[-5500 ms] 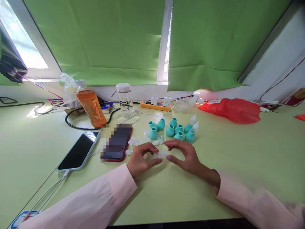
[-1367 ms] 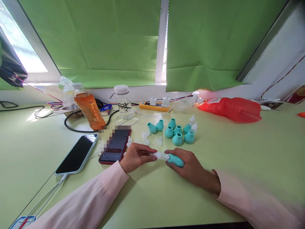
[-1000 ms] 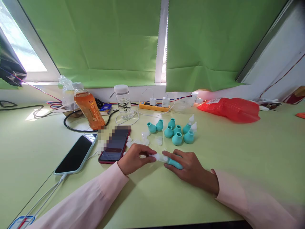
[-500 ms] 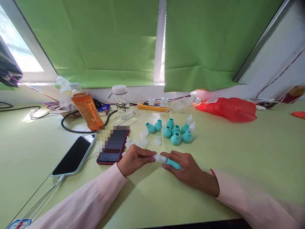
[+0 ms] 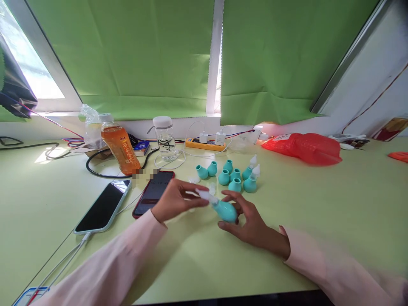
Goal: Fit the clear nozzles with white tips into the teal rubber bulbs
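My right hand (image 5: pixel 247 219) cups a teal rubber bulb (image 5: pixel 225 210) with a clear nozzle (image 5: pixel 205 196), lifted just above the green table (image 5: pixel 318 204). My left hand (image 5: pixel 175 199) pinches the nozzle's tip, fingers closed round it. Behind the hands stands a cluster of several teal bulbs (image 5: pixel 228 176), two of them with clear nozzles (image 5: pixel 253 165) fitted. A few loose clear nozzle pieces (image 5: pixel 212 187) lie between the cluster and my hands.
A red phone (image 5: pixel 152 196) and a pale-blue phone (image 5: pixel 103 206) on a cable lie at left. Behind stand an orange drink bottle (image 5: pixel 120 144), a clear jar (image 5: pixel 165 137), a power strip (image 5: pixel 205 143) and a red plastic bag (image 5: pixel 306 148).
Both hands have lifted the bulb and nozzle off the table and tilted the nozzle up to the left. Earlier the hands held only clear pieces.
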A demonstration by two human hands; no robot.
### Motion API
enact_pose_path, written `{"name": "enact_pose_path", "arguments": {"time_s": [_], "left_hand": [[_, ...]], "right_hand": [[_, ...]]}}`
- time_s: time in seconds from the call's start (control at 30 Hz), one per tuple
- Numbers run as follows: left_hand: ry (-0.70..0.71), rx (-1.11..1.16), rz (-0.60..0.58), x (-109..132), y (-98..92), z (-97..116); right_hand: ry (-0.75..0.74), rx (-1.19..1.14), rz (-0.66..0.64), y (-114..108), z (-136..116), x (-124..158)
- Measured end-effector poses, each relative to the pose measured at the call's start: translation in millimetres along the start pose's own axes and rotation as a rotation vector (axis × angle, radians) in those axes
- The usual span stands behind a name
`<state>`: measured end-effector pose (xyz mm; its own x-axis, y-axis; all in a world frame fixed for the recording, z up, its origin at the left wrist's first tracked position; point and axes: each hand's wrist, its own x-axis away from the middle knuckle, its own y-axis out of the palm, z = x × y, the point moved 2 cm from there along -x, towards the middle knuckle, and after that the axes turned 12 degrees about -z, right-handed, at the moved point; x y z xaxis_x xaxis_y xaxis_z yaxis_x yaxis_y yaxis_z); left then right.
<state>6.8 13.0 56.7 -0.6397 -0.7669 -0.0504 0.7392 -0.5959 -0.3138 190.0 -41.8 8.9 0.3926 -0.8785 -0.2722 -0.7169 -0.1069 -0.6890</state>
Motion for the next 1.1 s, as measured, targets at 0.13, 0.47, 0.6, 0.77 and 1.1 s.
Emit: {"name": "enact_pose_path", "arguments": {"time_s": [0.13,0.47,0.6,0.77,1.1], "left_hand": [[0.122,-0.176,0.385,-7.5,-49.2,10.8],[-0.032,-0.77,0.408,-59.8,-81.2,-28.6],[-0.04,-0.775,0.379,-68.5,-82.3,-39.8],[-0.045,-0.753,0.367,-66.7,-86.6,-44.6],[0.129,-0.559,0.383,-61.3,-78.9,-45.8]], "right_hand": [[0.006,-0.142,-0.003,0.8,2.2,-0.3],[-0.01,-0.046,-0.026,5.2,11.2,-2.0],[-0.005,-0.037,-0.05,6.2,13.2,-2.3],[0.009,-0.023,-0.062,7.7,15.1,-2.4],[0.03,-0.028,-0.083,9.0,15.1,-3.1]]}}
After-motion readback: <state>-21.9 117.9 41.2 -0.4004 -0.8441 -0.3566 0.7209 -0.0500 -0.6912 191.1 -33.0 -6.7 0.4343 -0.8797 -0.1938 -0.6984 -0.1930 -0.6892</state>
